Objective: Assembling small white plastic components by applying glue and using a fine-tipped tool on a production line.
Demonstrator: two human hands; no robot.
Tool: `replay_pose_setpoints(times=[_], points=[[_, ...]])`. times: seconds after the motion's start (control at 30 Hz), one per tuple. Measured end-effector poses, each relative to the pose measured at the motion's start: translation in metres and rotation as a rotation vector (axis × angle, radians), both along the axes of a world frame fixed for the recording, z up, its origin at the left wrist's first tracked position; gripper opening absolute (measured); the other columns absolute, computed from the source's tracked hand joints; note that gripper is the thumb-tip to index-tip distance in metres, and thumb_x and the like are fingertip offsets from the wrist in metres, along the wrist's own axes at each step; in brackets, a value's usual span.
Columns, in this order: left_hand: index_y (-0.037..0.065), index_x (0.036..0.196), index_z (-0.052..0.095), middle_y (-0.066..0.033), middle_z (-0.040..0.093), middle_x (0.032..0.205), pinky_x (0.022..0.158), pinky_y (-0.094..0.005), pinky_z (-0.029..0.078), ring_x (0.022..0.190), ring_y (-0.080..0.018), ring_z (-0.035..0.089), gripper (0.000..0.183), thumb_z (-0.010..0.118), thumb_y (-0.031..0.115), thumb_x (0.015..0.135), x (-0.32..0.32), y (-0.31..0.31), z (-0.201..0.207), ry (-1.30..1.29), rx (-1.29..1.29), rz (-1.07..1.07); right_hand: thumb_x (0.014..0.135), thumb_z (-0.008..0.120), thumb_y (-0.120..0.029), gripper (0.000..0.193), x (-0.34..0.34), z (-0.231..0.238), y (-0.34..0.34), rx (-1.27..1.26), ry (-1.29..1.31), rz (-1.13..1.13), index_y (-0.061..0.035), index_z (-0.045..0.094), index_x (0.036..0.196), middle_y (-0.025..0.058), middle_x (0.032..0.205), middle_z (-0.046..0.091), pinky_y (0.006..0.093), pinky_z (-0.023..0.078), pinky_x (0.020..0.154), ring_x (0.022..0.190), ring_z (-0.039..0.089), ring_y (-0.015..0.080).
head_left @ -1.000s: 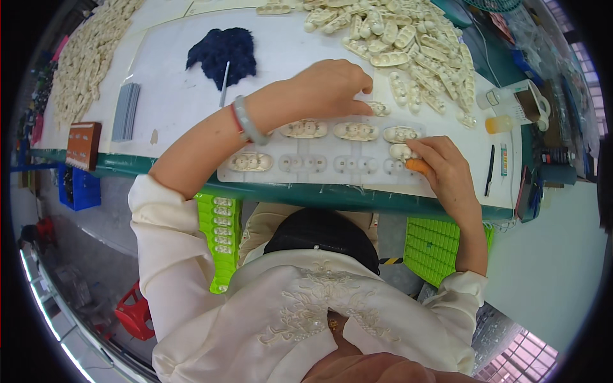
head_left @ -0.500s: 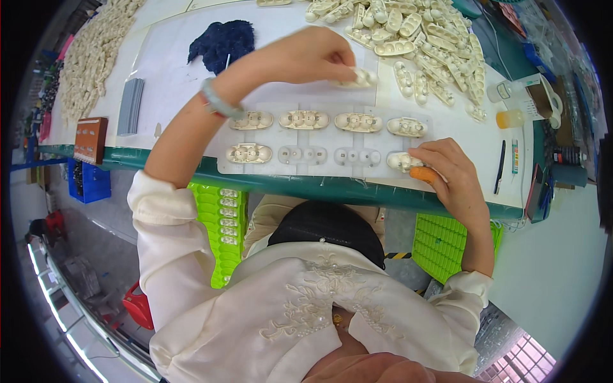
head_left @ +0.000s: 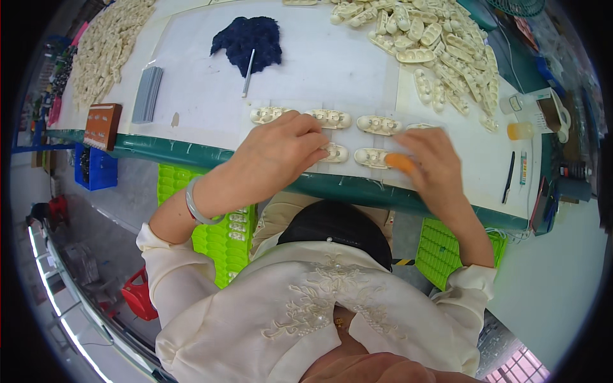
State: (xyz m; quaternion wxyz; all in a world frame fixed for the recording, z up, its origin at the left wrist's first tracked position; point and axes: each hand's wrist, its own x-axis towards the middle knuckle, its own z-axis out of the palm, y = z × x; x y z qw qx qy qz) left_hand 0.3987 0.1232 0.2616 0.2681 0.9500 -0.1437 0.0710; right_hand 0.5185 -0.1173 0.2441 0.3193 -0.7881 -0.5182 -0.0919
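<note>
Cream oblong plastic shells with round hollows stand in two rows on a pale flat fixture at the table's near edge. My left hand is closed, its fingertips on the left end of a front-row shell. My right hand, partly blurred, wears an orange finger cot, which meets the right end of the neighbouring shell. Behind them lie the back-row shells, among them a middle one. My left hand hides the front row's left end; my right hand hides its right end.
A heap of cream shells lies far right, and a pile of small cream parts far left. A dark blue cloth bears a thin rod. Grey strips, a brown block and a yellowish jar stand around.
My left hand has come down from the far side, where it held a shell, to the front row. Shells now stand in the front row's bare middle places. My right hand has shifted left.
</note>
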Motion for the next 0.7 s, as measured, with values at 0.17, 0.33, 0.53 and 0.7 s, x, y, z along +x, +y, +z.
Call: replay_pose_setpoints(times=[0.17,0.33,0.53,0.7], points=[[0.002,0.09,0.063,-0.0096,0.06,0.086,0.067,-0.0362,0.05,0.079,-0.0278,0.058,0.016,0.069,0.008,0.077,-0.009,-0.01,-0.004,-0.111,0.01,0.096,0.074,0.072,-0.018,0.024,0.06,0.011,0.014,-0.094,-0.125,-0.35,0.0004,0.066,0.088,0.0131,0.091,0.063,0.0387,0.048,0.073,0.087,0.058,0.0312],[0.002,0.095,0.064,-0.0109,0.062,0.091,0.068,-0.0358,0.05,0.08,-0.0284,0.06,0.024,0.072,0.007,0.074,-0.011,-0.005,0.001,-0.136,-0.007,0.135,0.077,0.068,-0.013,0.021,0.097,-0.015,0.04,-0.327,-0.094,-0.248,0.0015,0.065,0.092,0.0131,0.096,0.064,0.0397,0.046,0.082,0.092,0.057,0.0301],[0.003,0.101,0.064,-0.0126,0.063,0.097,0.074,-0.0358,0.05,0.087,-0.0299,0.06,0.034,0.077,0.011,0.07,-0.024,0.009,0.007,-0.111,-0.029,0.223,0.077,0.064,-0.004,0.026,0.096,-0.015,0.024,-0.102,0.142,-0.063,-0.0001,0.062,0.103,0.0143,0.101,0.063,0.0358,0.046,0.086,0.098,0.058,0.0288],[0.002,0.105,0.064,-0.0125,0.063,0.103,0.081,-0.0348,0.048,0.096,-0.0288,0.059,0.047,0.081,0.009,0.062,-0.044,0.024,0.008,-0.091,-0.027,0.28,0.076,0.063,0.003,0.036,0.054,0.042,-0.015,-0.064,0.186,-0.082,-0.0022,0.061,0.111,0.0138,0.103,0.063,0.0311,0.046,0.083,0.095,0.06,0.0257]])
